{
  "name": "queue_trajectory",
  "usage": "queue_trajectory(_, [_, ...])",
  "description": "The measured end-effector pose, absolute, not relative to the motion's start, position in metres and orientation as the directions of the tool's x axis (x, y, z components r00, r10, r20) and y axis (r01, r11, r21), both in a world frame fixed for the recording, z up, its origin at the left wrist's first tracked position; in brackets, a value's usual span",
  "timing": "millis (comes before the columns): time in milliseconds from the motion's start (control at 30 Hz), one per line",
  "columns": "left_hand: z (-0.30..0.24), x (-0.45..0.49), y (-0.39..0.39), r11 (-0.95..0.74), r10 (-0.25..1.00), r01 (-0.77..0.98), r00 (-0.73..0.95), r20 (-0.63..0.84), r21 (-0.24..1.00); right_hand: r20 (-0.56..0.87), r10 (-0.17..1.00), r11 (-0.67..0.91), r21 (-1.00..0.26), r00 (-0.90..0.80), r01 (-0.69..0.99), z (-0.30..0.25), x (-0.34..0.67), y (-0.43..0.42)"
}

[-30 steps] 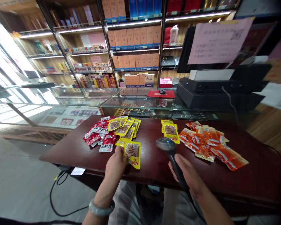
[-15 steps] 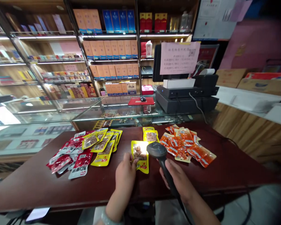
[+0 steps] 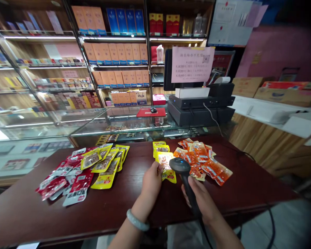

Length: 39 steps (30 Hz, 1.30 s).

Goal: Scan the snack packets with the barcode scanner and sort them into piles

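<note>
Left hand (image 3: 152,178): grip closed, thumb and fingers pinching the left edge of a yellow snack packet (image 3: 169,175). Can't tell if the packet's underside is touching the tabletop (image 3: 129,204). Packet sits near mid-tabletop, just in front of a small group of yellow packets (image 3: 161,148) and left of the orange packet pile (image 3: 197,155).

Right hand (image 3: 198,193): grip wrapped round the handle of a black handheld barcode scanner (image 3: 180,165), blue light lit on top of its head. Scanner head is right beside the packet, overlapping its right edge in view; can't tell if they touch. Bright white glare on the packet's upper part. Cable runs down from the handle.

Left side of tabletop: overlapping yellow packet pile (image 3: 106,164), with red-and-white packets (image 3: 69,176) beside it on the left, some partly under the yellow ones. Pale bracelet (image 3: 137,220) on left wrist.

Behind: glass display case (image 3: 93,129) with red mat (image 3: 143,112) and black mouse (image 3: 153,110) on it. Right of those, black cash drawer (image 3: 202,116); above it, pink notice (image 3: 191,64) on the monitor.
</note>
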State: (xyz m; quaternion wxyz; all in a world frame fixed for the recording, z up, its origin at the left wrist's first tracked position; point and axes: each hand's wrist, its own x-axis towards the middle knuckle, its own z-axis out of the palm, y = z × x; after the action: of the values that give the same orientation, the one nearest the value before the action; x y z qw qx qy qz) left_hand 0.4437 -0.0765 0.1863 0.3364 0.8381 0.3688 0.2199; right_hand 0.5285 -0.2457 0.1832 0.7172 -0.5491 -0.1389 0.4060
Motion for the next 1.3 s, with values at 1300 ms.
queue_trajectory(1300, [0.191, 0.297, 0.014, -0.286, 0.939, 0.935, 0.230, 0.255, 0.210, -0.288, 0.725, -0.068, -0.934, 0.626, -0.352, 0.189, 0.503, -0.243])
